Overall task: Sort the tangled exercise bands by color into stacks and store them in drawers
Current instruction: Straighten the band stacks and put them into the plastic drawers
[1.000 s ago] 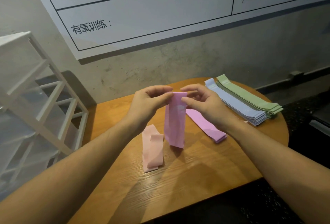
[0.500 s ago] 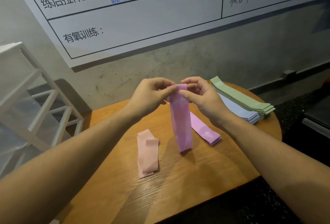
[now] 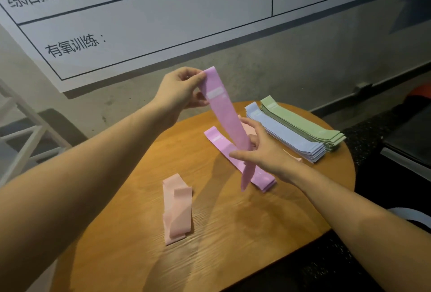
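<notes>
Left hand [image 3: 179,91] pinches the purple band's [image 3: 229,124] top at 12 o'clock; right hand [image 3: 261,149] grips its middle above the tabletop [image 3: 233,233]; likely light, limp, stretchy, best held by ends

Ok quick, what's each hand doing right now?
Left hand: pinching the top of the purple band.
Right hand: gripping the same band lower down.

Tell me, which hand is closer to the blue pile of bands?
The right hand. It pinches the lower part of the purple band just left of the blue stack. The left hand holds the band's top end, higher up and farther left.
</notes>
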